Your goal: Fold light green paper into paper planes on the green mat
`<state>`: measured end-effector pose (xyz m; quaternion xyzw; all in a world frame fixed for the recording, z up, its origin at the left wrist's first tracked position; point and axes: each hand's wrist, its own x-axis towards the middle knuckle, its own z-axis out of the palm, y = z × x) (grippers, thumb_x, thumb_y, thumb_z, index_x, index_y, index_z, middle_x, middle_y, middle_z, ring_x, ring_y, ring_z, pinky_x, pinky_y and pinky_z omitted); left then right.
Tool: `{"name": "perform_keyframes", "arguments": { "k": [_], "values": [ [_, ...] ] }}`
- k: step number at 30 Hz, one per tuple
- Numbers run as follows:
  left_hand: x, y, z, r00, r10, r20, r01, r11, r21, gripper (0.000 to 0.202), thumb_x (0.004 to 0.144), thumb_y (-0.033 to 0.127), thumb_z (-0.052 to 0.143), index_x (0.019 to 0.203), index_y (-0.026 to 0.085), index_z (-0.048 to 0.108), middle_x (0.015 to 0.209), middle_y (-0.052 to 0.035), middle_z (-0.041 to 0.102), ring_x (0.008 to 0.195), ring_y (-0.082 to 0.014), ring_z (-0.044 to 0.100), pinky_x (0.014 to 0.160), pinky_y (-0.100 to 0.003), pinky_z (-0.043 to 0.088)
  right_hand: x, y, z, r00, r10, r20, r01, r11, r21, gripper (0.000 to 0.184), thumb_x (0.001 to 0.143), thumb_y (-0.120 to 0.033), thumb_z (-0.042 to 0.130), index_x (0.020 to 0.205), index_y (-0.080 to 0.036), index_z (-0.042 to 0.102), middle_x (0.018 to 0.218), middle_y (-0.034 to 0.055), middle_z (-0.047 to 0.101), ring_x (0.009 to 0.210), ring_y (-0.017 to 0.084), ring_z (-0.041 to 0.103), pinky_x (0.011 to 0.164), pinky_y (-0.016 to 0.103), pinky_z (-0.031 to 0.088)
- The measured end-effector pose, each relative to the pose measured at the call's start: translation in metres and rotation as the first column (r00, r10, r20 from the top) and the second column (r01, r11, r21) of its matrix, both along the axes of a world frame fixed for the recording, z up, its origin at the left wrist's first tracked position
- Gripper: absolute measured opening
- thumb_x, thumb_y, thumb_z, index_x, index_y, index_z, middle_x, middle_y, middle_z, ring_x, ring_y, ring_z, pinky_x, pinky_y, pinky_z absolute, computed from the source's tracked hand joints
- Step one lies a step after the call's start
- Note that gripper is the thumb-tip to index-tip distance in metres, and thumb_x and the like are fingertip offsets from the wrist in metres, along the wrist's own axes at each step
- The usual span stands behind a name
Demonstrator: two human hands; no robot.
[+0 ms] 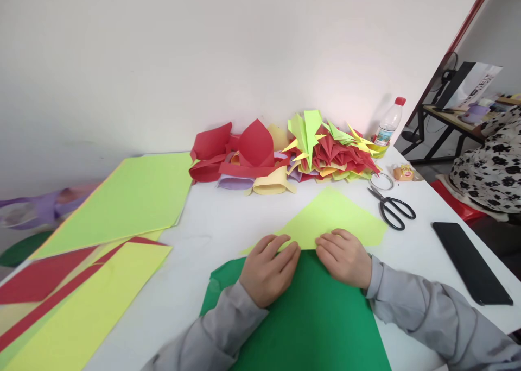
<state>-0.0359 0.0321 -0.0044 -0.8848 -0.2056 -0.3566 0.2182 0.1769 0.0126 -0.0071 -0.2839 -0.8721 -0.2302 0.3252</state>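
A light green folded sheet (pixel 331 216) lies on the white table (pixel 220 224) in front of me, its near edge under my fingers. My left hand (pixel 269 268) and my right hand (pixel 342 257) lie side by side with fingers stretched flat, pressing on that near edge. Both hands rest over a dark green sheet (pixel 309 322) that lies closest to me. Grey sleeves cover both forearms.
Large lime, yellow and red sheets (pixel 118 197) are stacked at the left. A heap of folded paper shapes (pixel 293 153) sits by the wall, with a water bottle (pixel 389 122), tape roll (pixel 381 181), scissors (pixel 393 208) and black phone (pixel 472 262) at right. A person in floral clothing (pixel 488 170) sits far right.
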Motion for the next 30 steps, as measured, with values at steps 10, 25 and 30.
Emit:
{"name": "perform_keyframes", "arguments": {
  "k": [10,25,30],
  "values": [
    [-0.030,0.026,0.010,0.992,0.124,0.010,-0.124,0.985,0.121,0.017,0.077,0.005,0.064,0.087,0.018,0.064,0.079,-0.0039,0.071,0.083,-0.0233,0.065,0.070,-0.038,0.048,0.013,0.009,-0.002,0.995,-0.089,-0.037,0.090,0.996,0.015,0.018,0.091,-0.005,0.049,0.085,-0.013,0.064,0.088,0.0086,0.074,0.084,0.018,0.067,0.077,0.033,0.049],
    [-0.054,0.041,0.013,0.971,0.226,0.073,-0.235,0.957,0.171,0.019,0.075,0.004,0.064,0.086,0.019,0.062,0.073,-0.0030,0.070,0.076,-0.0239,0.066,0.064,-0.036,0.047,0.016,0.011,-0.001,0.989,-0.128,-0.074,0.128,0.992,0.000,0.019,0.090,-0.006,0.049,0.088,-0.013,0.066,0.087,0.0093,0.074,0.084,0.018,0.067,0.075,0.032,0.050],
    [-0.053,0.040,0.010,0.963,0.243,0.115,-0.259,0.952,0.161,0.018,0.074,0.005,0.065,0.084,0.019,0.062,0.073,-0.0045,0.071,0.075,-0.0247,0.066,0.063,-0.037,0.047,0.015,0.010,-0.001,0.990,-0.116,-0.075,0.116,0.993,-0.005,0.017,0.089,-0.006,0.050,0.088,-0.012,0.066,0.087,0.0091,0.074,0.084,0.018,0.067,0.074,0.032,0.050]
  ]
}}
